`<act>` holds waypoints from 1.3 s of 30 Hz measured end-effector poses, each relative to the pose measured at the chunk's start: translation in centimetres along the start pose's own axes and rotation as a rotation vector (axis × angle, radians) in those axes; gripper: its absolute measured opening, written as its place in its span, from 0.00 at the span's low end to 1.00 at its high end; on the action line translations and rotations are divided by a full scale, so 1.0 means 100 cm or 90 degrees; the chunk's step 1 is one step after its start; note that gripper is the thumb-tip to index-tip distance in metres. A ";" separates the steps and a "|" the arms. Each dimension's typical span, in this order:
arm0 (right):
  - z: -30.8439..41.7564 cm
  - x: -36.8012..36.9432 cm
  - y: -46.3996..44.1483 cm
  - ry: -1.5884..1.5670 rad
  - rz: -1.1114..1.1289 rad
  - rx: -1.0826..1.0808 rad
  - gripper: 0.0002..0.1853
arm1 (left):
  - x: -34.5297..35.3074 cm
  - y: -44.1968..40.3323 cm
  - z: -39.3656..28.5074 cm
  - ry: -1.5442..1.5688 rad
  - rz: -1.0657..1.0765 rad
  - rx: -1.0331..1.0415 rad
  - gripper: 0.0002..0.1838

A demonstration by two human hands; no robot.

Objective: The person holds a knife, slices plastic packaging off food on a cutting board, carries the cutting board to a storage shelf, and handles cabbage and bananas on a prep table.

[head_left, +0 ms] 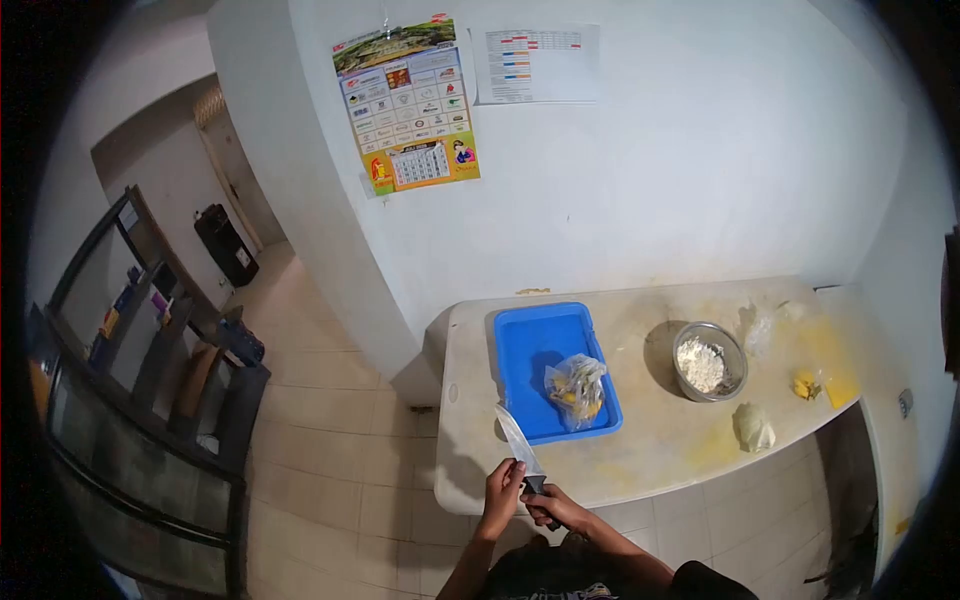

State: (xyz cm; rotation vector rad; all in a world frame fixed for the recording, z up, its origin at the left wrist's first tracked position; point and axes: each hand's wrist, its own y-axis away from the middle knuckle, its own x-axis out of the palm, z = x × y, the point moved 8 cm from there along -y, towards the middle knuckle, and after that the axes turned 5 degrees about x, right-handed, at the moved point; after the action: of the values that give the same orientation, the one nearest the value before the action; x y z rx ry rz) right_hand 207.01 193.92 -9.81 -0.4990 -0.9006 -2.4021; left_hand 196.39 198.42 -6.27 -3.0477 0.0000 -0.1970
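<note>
A knife with a wide pale blade and black handle points up and to the left, over the table's front edge. My right hand is wrapped round its handle. Beside the base of the blade is my left hand, its fingers bent together at the metal; whether they pinch the blade or something small is too small to tell. Just beyond the blade lies a blue tray, holding a clear plastic bag with yellowish contents.
On the white table, a metal bowl holds white pieces. Right of it are a pale wrapped bundle, a clear bag and yellow pieces. A dark-framed glass cabinet stands left.
</note>
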 end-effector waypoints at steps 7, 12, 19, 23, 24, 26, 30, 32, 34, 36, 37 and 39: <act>-0.010 -0.027 0.004 -0.168 0.003 0.051 0.08 | 0.029 -0.009 0.012 -0.077 -0.023 0.007 0.11; 0.007 -0.074 0.032 0.012 -0.103 -0.051 0.10 | 0.074 -0.019 0.026 -0.094 0.019 -0.002 0.10; 0.034 -0.170 0.113 -0.009 -0.176 -0.132 0.14 | 0.205 -0.033 0.055 -0.023 0.112 0.000 0.12; 0.052 -0.245 0.183 -0.021 -0.224 -0.120 0.14 | 0.317 -0.031 0.045 0.091 0.119 -0.023 0.22; 0.060 -0.262 0.204 -0.027 -0.223 -0.108 0.16 | 0.344 -0.033 0.041 0.074 0.157 -0.016 0.32; 0.076 -0.293 0.244 0.003 -0.225 -0.094 0.19 | 0.392 -0.032 0.032 0.077 0.160 0.014 0.32; 0.087 -0.349 0.293 0.023 -0.199 -0.055 0.21 | 0.461 -0.030 0.039 0.105 0.170 0.028 0.32; 0.092 -0.367 0.305 0.008 -0.162 -0.038 0.23 | 0.484 -0.031 0.043 0.120 0.161 -0.002 0.31; 0.090 -0.381 0.313 0.034 -0.161 -0.035 0.24 | 0.488 -0.020 0.046 0.124 0.108 -0.039 0.26; 0.086 -0.393 0.315 0.077 -0.178 -0.057 0.24 | 0.493 -0.011 0.052 0.142 0.091 -0.069 0.24; 0.074 -0.399 0.312 0.074 -0.173 -0.058 0.24 | 0.493 -0.007 0.058 0.167 0.075 -0.099 0.22; 0.064 -0.408 0.302 0.109 -0.166 -0.100 0.24 | 0.488 -0.006 0.064 0.136 0.077 -0.089 0.21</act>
State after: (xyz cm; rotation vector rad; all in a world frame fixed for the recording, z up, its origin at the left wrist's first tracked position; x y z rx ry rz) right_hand 258.19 192.80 -10.79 -0.2390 -0.7450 -2.7185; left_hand 245.56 199.28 -6.23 -3.1332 0.2219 -0.5333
